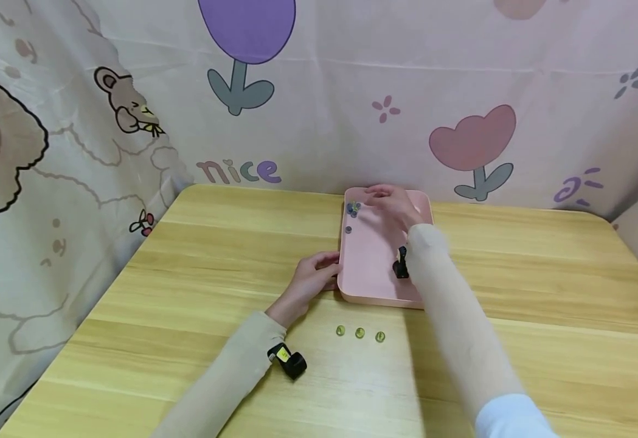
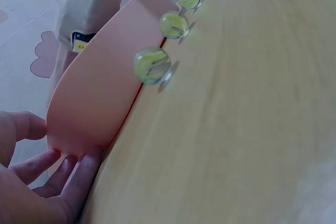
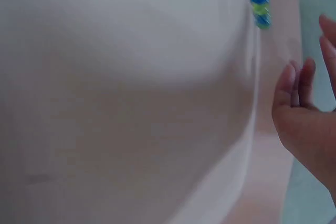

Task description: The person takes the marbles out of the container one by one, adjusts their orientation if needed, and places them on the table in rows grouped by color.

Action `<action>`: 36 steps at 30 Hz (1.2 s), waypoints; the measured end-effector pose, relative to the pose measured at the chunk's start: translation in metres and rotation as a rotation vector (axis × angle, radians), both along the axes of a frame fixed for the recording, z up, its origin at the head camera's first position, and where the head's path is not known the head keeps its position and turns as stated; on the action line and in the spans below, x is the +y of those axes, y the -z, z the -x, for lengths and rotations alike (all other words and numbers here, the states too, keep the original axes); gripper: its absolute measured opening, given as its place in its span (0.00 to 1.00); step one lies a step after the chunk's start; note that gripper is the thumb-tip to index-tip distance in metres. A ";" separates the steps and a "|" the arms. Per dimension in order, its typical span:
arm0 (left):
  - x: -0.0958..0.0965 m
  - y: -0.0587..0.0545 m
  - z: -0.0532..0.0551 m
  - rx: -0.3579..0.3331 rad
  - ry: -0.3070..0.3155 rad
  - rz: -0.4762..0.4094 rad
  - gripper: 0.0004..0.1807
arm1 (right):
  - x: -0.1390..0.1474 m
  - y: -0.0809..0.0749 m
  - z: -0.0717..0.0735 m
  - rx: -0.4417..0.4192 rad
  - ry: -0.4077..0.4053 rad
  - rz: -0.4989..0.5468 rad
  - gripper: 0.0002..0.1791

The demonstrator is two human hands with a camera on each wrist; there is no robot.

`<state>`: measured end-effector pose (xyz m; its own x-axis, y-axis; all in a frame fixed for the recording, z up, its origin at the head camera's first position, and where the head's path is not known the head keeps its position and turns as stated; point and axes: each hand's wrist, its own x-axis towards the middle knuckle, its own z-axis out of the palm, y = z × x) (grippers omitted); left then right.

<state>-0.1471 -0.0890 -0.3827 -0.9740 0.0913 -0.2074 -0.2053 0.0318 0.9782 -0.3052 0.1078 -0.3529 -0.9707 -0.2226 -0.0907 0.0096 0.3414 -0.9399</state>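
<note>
A pink tray (image 1: 373, 267) lies on the table. My left hand (image 1: 314, 277) touches its outer left side; in the left wrist view, fingertips (image 2: 90, 153) rest against the outer wall. Over the tray's far end is my right hand (image 1: 394, 204), fingers loosely bent, with nothing seen between them in the right wrist view. Blue and yellow-green marbles (image 1: 354, 209) cluster inside the far left corner, just left of that hand. A single darker marble (image 1: 348, 230) sits nearer along the left wall.
Three clear marbles with yellow-green swirls (image 1: 359, 333) stand in a row on the wooden table (image 1: 187, 292), in front of the tray's near edge. A printed cloth (image 1: 340, 134) hangs right behind the table. Black wrist cameras (image 1: 291, 362) stick out from both sleeves.
</note>
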 end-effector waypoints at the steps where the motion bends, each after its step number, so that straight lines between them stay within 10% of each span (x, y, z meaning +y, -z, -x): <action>1: -0.001 0.004 0.003 -0.001 -0.002 -0.002 0.20 | -0.003 0.002 0.000 0.008 0.026 -0.017 0.20; 7: 0.000 0.005 0.001 -0.013 0.007 -0.011 0.20 | -0.019 0.018 0.003 -0.029 0.119 -0.052 0.17; 36: 0.000 0.006 -0.001 0.024 0.013 -0.056 0.20 | -0.031 0.021 0.009 0.048 0.069 -0.254 0.11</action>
